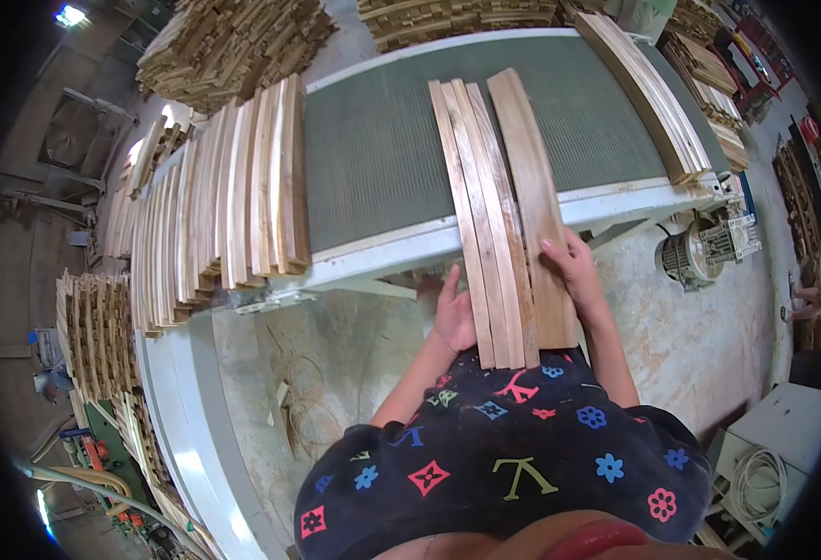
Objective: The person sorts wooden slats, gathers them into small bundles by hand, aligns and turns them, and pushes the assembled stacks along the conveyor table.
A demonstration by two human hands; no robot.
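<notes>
Head view: the right hand (574, 269) is holding a wide board (534, 177) by its right side, near its lower part, with the thumb lying on the upper face. The left hand (457, 319) is at the left side of the narrow strips (485, 224); its thumb stands apart from them and its other fingers are hidden, so I cannot tell if it grips. The narrow strips lie side by side, just left of the wide board. Both reach from over the green desk (364, 149) past its near edge, toward the person's dark patterned shirt (466, 448). On the left of the desk is a long row of strips (233, 187), and on the right lies a smaller bundle (648, 103). Beyond the far edge are wood stacks (233, 47).
</notes>
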